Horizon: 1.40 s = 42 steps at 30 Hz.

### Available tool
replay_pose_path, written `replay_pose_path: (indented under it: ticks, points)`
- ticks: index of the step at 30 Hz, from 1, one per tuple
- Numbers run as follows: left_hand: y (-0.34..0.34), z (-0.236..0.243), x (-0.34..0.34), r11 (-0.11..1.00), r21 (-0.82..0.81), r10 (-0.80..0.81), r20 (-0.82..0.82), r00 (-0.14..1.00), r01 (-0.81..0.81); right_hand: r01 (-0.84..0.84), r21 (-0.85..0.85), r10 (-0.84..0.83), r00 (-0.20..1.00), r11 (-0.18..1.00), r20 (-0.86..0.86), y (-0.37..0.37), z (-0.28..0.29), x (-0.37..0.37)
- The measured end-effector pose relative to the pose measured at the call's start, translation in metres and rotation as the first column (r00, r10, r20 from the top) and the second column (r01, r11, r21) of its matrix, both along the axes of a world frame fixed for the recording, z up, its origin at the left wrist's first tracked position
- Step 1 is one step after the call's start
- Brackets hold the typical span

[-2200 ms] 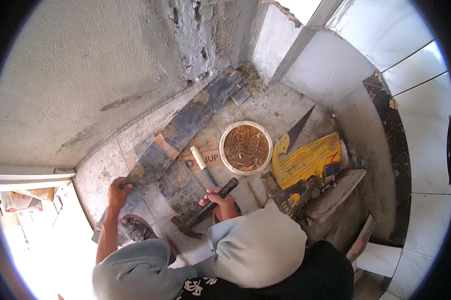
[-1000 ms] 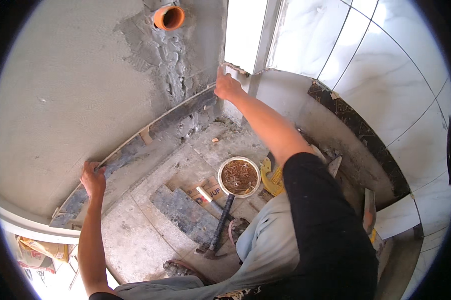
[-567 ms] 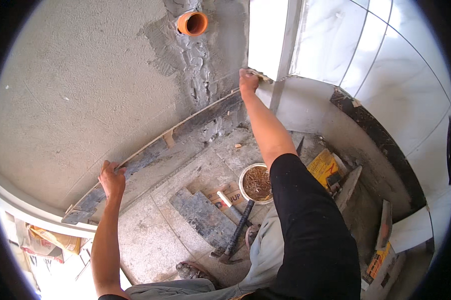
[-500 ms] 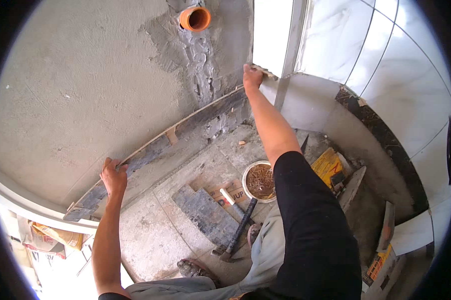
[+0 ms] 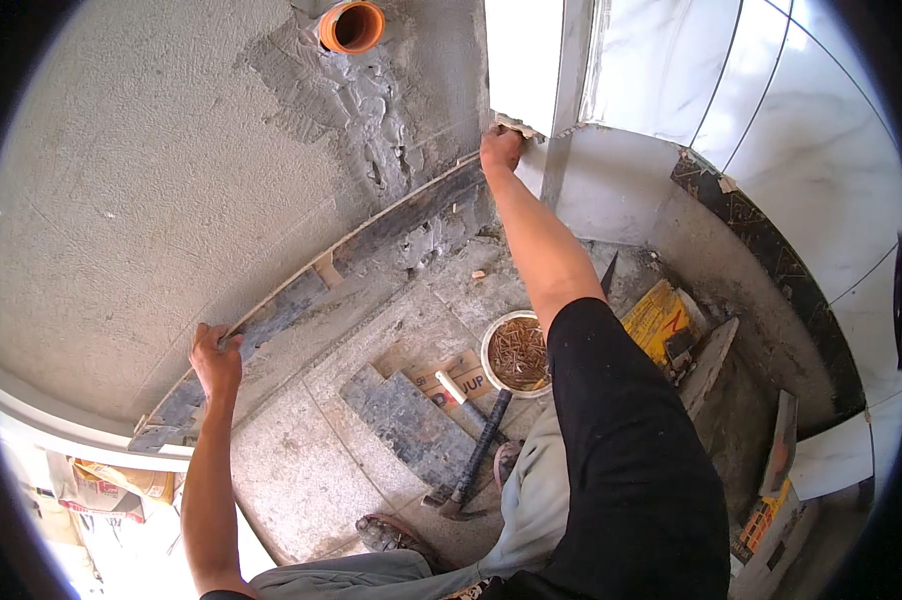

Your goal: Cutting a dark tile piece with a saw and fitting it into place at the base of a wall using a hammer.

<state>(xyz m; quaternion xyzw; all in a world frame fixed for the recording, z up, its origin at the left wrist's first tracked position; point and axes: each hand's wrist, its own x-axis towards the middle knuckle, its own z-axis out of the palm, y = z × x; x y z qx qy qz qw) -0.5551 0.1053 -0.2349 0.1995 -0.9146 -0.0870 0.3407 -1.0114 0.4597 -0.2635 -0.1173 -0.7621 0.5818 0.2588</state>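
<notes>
A long, dark-stained wooden board [image 5: 301,300] lies slantwise along the foot of the rough plastered wall, its thin upper edge showing pale. Toward its near left end, my left hand [image 5: 217,365] is closed on that upper edge, fingers bent and thumb in front. My right hand [image 5: 502,148] is closed at the board's far right end, in the corner under the bright white panel. The back of this hand partly hides its grip. Both arms are stretched out and apart.
An orange pipe [image 5: 352,27] sticks out of the wall. On the floor are a round tub of nails [image 5: 517,352], a hammer [image 5: 478,455], a pale-handled tool [image 5: 453,388], a stained wood piece [image 5: 411,425] and a yellow package [image 5: 659,325]. Marbled tiles [image 5: 821,170] cover the right wall.
The view has shifted slightly, so the pipe and wall sit farther left and higher. Both hands stay at the same places along the board.
</notes>
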Motion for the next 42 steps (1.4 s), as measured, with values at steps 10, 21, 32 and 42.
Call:
replay_pose_path:
  ticks: [10, 21, 32, 42]
  points:
    - [-0.007, 0.006, 0.005, 0.999, 0.03, -0.028, -0.015, 0.999, 0.029, 0.019, 0.048, -0.016, 0.998, 0.999, -0.057, 0.0, -0.004, 0.0]
    - [-0.02, 0.003, 0.016, 0.999, 0.048, -0.026, 0.025, 0.999, 0.025, -0.068, 0.094, 0.076, 0.993, 0.993, -0.085, 0.016, -0.04, -0.04]
    - [-0.011, 0.019, -0.003, 0.995, 0.009, -0.096, -0.012, 0.995, 0.096, -0.172, 0.014, 0.172, 0.976, 0.985, -0.135, 0.034, -0.033, -0.034]
    - [-0.015, 0.023, 0.001, 0.996, 0.051, -0.075, -0.016, 0.997, 0.076, -0.362, -0.179, 0.32, 0.92, 0.915, -0.225, 0.031, -0.032, -0.026]
